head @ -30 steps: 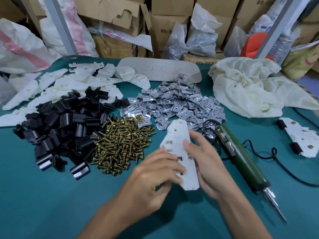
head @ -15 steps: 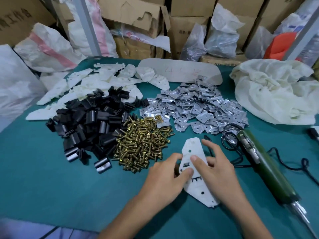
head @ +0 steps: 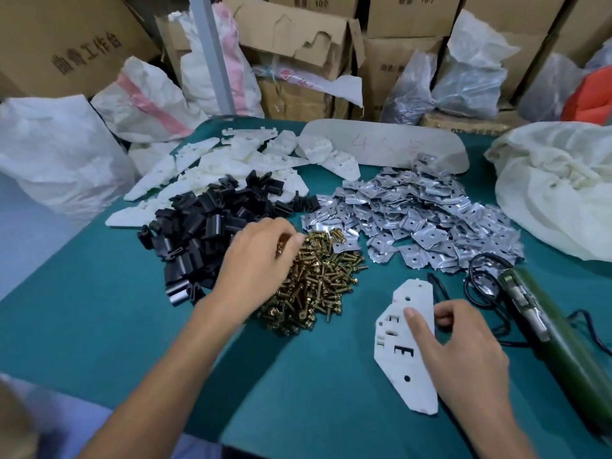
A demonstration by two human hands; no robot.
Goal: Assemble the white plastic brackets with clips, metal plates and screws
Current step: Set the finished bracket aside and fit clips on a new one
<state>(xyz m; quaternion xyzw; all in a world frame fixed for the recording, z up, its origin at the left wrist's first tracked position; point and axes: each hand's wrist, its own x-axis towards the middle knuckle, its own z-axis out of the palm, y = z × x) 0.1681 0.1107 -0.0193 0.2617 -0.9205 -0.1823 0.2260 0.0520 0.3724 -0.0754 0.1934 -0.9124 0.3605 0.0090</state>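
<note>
A flat white plastic bracket (head: 402,369) lies on the teal table (head: 99,309) at the front right. My right hand (head: 460,352) grips it, thumb pressed on its top face and fingers curled at its right edge. My left hand (head: 255,263) is over the near-left side of the brass screw pile (head: 318,286), its fingertips curled into the screws and pinching some. Left of the screws lies a heap of black clips (head: 202,226). Behind the screws spreads a pile of shiny metal plates (head: 414,213). More white brackets (head: 212,167) are stacked at the back left.
A green electric screwdriver (head: 556,339) with a black cable lies right of the held bracket. A cream cloth bag (head: 556,180) fills the right side. A grey board (head: 397,144) lies at the back edge, with cardboard boxes and sacks behind the table.
My left hand has let go of the bracket and moved left and forward onto the screw pile. My right hand has kept the bracket, now flat on the table. The view has swung left.
</note>
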